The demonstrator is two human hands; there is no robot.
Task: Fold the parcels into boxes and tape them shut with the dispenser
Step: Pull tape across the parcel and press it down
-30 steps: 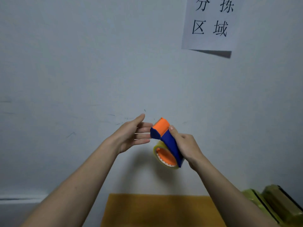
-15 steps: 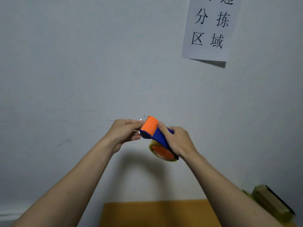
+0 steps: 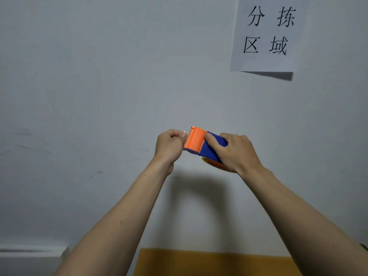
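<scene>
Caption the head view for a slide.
Right hand grips the tape dispenser; left hand pinches at its orange end.

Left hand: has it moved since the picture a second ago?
Yes. The left hand has closed in rightward onto the tape dispenser, its fingers now curled at the orange end. The camera shifted too, judging by the wall sign.

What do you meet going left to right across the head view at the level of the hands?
Left hand pinching at the cutter end → orange guard → blue dispenser body → right hand gripping it, all raised before the wall.
</scene>
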